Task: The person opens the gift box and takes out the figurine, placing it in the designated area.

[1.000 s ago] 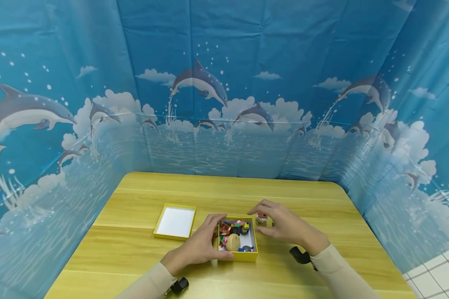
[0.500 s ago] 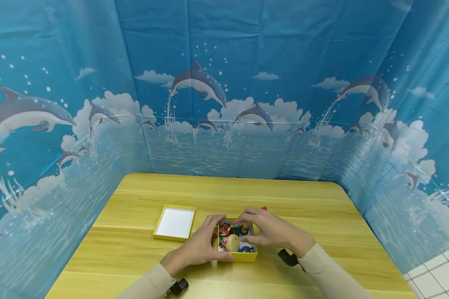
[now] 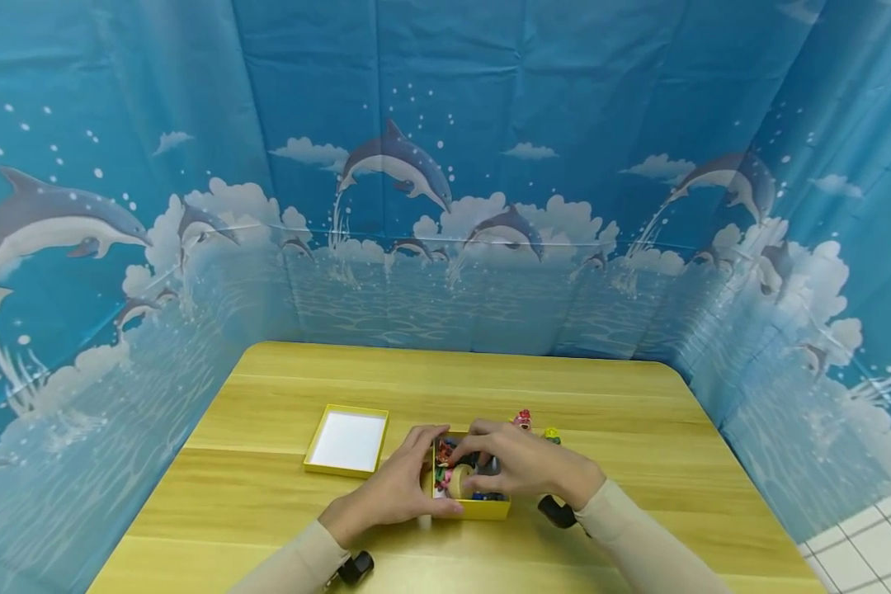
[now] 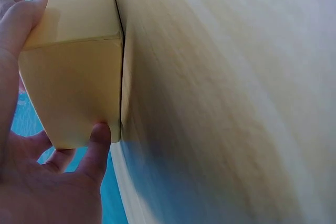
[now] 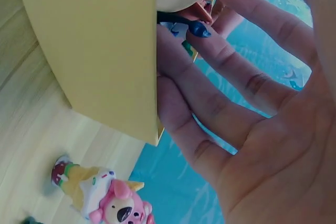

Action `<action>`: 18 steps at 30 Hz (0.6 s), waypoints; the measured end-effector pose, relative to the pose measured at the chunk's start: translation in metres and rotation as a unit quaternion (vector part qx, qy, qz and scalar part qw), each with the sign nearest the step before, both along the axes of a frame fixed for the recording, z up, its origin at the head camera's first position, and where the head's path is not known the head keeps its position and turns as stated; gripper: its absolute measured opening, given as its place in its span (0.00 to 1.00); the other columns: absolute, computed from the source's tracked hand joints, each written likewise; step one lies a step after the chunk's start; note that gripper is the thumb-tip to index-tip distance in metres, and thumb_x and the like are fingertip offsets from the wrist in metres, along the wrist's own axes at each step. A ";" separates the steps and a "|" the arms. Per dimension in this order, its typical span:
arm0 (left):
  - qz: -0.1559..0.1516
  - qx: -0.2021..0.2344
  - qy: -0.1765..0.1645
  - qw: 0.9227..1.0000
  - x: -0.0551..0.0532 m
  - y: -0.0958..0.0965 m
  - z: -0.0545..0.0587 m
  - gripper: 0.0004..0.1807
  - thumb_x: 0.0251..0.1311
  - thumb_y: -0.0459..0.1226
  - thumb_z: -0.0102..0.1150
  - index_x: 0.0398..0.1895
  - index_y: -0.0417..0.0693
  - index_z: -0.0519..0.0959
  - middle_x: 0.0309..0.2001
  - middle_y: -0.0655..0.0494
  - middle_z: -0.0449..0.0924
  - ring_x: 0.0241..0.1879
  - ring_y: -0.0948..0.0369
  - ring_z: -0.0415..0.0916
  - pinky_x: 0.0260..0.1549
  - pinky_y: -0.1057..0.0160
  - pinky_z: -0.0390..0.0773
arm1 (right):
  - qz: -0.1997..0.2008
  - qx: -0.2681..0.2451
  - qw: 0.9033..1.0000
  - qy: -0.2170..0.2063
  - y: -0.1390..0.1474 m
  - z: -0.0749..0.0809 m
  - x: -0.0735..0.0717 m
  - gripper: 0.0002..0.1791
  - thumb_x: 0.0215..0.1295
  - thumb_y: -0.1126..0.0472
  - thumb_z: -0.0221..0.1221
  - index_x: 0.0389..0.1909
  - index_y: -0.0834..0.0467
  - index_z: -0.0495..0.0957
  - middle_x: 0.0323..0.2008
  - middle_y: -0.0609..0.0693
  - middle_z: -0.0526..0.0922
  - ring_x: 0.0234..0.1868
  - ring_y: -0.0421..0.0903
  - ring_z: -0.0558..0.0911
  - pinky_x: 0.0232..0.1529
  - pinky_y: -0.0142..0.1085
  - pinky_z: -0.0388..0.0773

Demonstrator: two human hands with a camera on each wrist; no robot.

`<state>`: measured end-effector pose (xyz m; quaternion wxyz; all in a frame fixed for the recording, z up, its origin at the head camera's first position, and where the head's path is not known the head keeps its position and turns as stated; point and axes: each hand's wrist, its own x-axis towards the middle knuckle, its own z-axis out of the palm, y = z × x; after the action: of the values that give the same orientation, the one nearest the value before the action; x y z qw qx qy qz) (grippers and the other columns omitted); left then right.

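Note:
A yellow box [image 3: 475, 511] holds several small toy figures, among them a round beige toy [image 3: 458, 482] and a reddish-brown figure [image 3: 445, 452]. My left hand [image 3: 399, 485] grips the box across its left side, thumb at the front wall and fingers toward the back; in the left wrist view its fingertips press the box wall [image 4: 79, 87]. Over the box, my right hand [image 3: 518, 464] reaches in with loosely bent, spread fingers. In the right wrist view a dark blue toy part [image 5: 198, 28] lies at its fingertips, some of which the wall hides. No firm hold shows.
A yellow lid [image 3: 346, 441] with a white inside lies left of the box on the wooden table [image 3: 282, 528]. Just beyond the right hand stand a pink bear figure [image 3: 521, 419] and a yellow-green figure [image 3: 553, 435]. A dolphin-printed curtain [image 3: 445, 313] encloses the table.
My right hand has moved left from around the pink bear figure into the box, uncovering the two figures on the table. My left hand stays on the box.

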<state>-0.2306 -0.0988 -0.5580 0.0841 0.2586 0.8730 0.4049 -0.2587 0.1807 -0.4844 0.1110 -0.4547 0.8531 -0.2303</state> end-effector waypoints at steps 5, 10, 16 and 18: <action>0.000 0.002 0.003 1.000 0.000 0.000 -0.001 0.69 0.63 0.72 0.81 0.98 0.57 0.54 0.91 0.53 0.60 0.82 0.48 0.76 0.79 0.36 0.81 | -0.007 0.002 1.000 -0.007 -0.005 -0.001 -0.001 0.17 0.86 0.44 0.69 0.64 0.48 0.92 0.59 0.48 0.86 0.48 0.43 0.92 0.55 0.41 0.94; 0.000 0.003 0.007 1.000 -0.001 0.001 -0.003 0.68 0.64 0.72 0.81 0.97 0.57 0.55 0.91 0.53 0.60 0.82 0.48 0.76 0.79 0.36 0.81 | -0.018 0.008 1.000 0.001 -0.009 -0.002 0.000 0.17 0.84 0.42 0.72 0.60 0.47 0.94 0.59 0.46 0.84 0.46 0.42 0.90 0.53 0.38 0.93; 0.000 0.002 0.008 1.000 0.000 0.002 -0.002 0.68 0.64 0.72 0.80 0.97 0.57 0.55 0.91 0.54 0.60 0.84 0.47 0.74 0.79 0.36 0.81 | -0.029 0.023 0.999 0.029 -0.015 -0.006 0.000 0.18 0.82 0.38 0.72 0.58 0.45 0.95 0.57 0.43 0.84 0.42 0.41 0.86 0.45 0.30 0.84; 0.001 0.001 0.008 1.000 0.001 0.002 -0.002 0.68 0.64 0.72 0.80 0.97 0.56 0.55 0.91 0.54 0.60 0.85 0.47 0.73 0.79 0.35 0.81 | -0.031 0.026 0.998 0.037 -0.017 -0.007 0.000 0.17 0.81 0.38 0.73 0.57 0.45 0.95 0.56 0.43 0.84 0.39 0.38 0.84 0.44 0.29 0.82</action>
<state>-0.2298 -0.0973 -0.5599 0.0766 0.2608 0.8737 0.4035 -0.2582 0.1633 -0.4916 0.0843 -0.4332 0.8761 -0.1941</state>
